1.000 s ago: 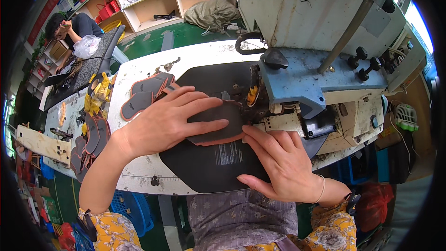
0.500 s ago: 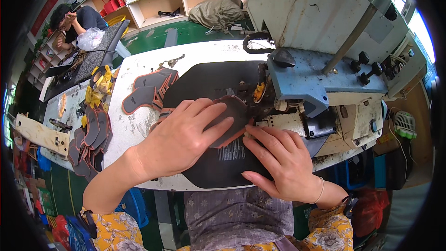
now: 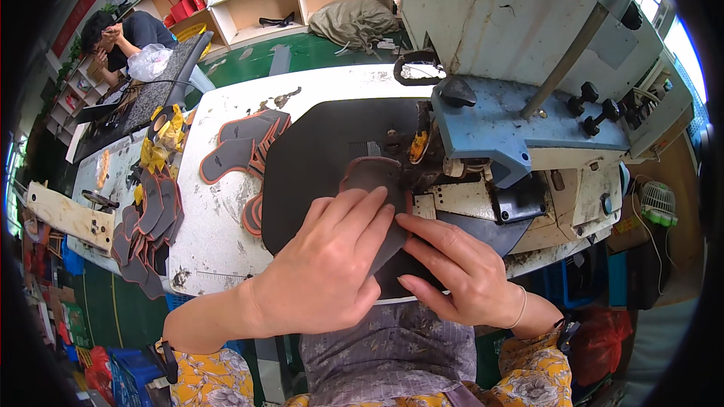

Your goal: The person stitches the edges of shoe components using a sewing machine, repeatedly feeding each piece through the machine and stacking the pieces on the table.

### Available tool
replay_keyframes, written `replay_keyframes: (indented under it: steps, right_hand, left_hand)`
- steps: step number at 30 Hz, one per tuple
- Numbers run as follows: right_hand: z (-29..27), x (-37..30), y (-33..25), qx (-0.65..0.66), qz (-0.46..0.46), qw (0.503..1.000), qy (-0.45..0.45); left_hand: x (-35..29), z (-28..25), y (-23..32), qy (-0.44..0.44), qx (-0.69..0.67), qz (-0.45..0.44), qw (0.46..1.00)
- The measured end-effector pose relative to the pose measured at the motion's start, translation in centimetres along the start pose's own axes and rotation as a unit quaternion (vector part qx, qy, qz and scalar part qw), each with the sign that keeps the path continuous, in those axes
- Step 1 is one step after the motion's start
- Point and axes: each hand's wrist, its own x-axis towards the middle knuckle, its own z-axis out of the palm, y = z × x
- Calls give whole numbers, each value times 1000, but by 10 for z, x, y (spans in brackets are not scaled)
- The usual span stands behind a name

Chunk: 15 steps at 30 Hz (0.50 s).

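A dark grey flat cut piece (image 3: 373, 175) with a thin reddish edge lies on the black work plate (image 3: 309, 151), its right side against the working head of the blue-and-white machine (image 3: 490, 124). Across its left and lower part lies my left hand (image 3: 332, 264), fingers close together over it, thumb at its lower edge. My right hand (image 3: 460, 264) is to the right of the piece, fingertips touching its edge and thumb held apart below. The fingers cover much of the piece's lower half.
Similar grey pieces (image 3: 234, 151) lie stacked on the white table (image 3: 204, 234) at left, with more hanging pieces (image 3: 154, 215) beyond its left edge. A yellow plastic bag (image 3: 162, 139) is near them. Another person (image 3: 139, 34) sits at the far left. Shelves (image 3: 256, 11) stand behind.
The grey piece has turned, so its lower part points more toward me. My left hand has moved down and right with it, uncovering pieces at left. My right hand stays nearly in place.
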Motion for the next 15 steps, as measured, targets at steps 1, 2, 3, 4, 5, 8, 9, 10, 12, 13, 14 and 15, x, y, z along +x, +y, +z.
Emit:
replay_keyframes:
  steps: [1, 2, 3, 4, 5, 8, 9, 10, 12, 13, 14, 15]
  right_hand:
    - [0, -1, 1, 1, 1, 1000, 1]
    - [1, -1, 1, 4, -1, 1000, 7]
    - [1, -1, 1, 6, -4, 1000, 13]
    - [1, -1, 1, 7, -3, 1000, 13]
    - [0, -1, 1, 4, -1, 1000, 13]
    - [-1, -1, 1, 1, -2, 1000, 14]
    - [-1, -1, 2, 0, -6, 1000, 16]
    - [-1, -2, 2, 0, -6, 1000, 16]
    - [-1, -4, 3, -2, -7, 1000, 20]
    - [-1, -4, 4, -2, -7, 1000, 20]
    - [-2, -5, 4, -2, -6, 1000, 23]
    - [-2, -5, 4, -2, -4, 1000, 26]
  left_hand:
    - [-1, 1, 0, -1, -10, 4, 1000]
    - [-1, 2, 1, -3, -11, 4, 1000]
    - [-1, 2, 1, -5, -5, 5, 1000]
    - [-1, 3, 1, -6, 0, 6, 1000]
    - [-1, 4, 1, -7, 0, 6, 1000]
    - [3, 6, -2, -4, 39, 11, 999]
    - [4, 6, -4, -4, 51, 15, 999]
    - [6, 7, -6, -4, 63, 18, 998]
    - [8, 10, -10, 1, 80, 20, 997]
    - [10, 11, -13, 6, 97, 22, 995]
    - [11, 12, -15, 6, 96, 22, 995]
    - [13, 13, -18, 8, 99, 20, 995]
